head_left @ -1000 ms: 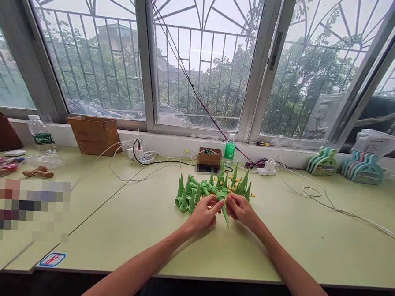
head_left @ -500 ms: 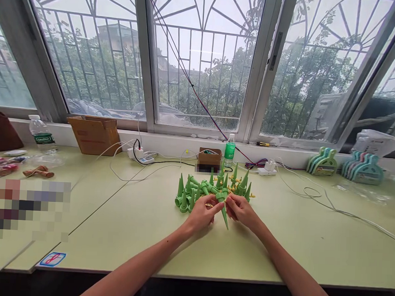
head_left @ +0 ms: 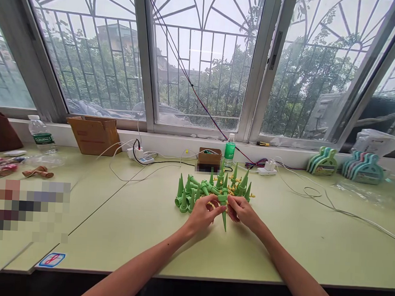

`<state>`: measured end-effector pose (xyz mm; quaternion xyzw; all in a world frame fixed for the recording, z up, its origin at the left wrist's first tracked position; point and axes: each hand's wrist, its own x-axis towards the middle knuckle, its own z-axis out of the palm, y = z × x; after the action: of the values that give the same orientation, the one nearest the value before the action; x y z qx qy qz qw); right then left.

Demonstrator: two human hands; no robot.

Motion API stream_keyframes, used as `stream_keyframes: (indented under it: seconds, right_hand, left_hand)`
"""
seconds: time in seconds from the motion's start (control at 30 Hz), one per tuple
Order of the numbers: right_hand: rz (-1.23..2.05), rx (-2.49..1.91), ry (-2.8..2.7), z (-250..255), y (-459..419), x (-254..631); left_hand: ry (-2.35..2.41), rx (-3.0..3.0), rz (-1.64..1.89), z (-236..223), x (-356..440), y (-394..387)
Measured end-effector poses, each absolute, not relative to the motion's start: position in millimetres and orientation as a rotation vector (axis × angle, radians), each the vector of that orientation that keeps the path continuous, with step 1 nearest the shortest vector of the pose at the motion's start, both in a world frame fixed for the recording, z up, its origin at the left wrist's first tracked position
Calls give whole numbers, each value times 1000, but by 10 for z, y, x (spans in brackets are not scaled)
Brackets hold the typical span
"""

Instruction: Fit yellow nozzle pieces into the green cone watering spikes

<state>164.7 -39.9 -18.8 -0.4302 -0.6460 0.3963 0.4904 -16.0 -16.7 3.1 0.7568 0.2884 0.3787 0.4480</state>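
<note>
Head view: green spike (head_left: 224, 221), point down.
I see left hand (head_left: 202, 214) pinching it; right hand (head_left: 243, 211) against its side, grip I can't tell.

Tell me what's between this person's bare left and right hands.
In the head view, a green, pointed plastic spike sits between the left hand and right hand, tip downward.

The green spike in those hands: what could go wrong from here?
The green spike might twist or slip: the left hand holds it near its wide collar, with the right hand close against its side.

Its tapered end sticks out free of both hands, so it could catch on something.

The pile of green spikes sits just beyond the hands, so a bump might topple some upright ones.
</note>
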Motion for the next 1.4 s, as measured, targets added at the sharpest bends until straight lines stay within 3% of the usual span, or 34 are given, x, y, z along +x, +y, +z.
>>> stream_keyframes:
  seconds: [0.63, 1.4]
  right_hand:
    - [1116, -963, -1479, -107, -458, 1612]
    - [1084, -1063, -1544, -112, -457, 1631]
  left_hand:
    - [757, 2052, 1063, -41, -137, -132]
    - [602, 2335, 1111, -131, -151, -102]
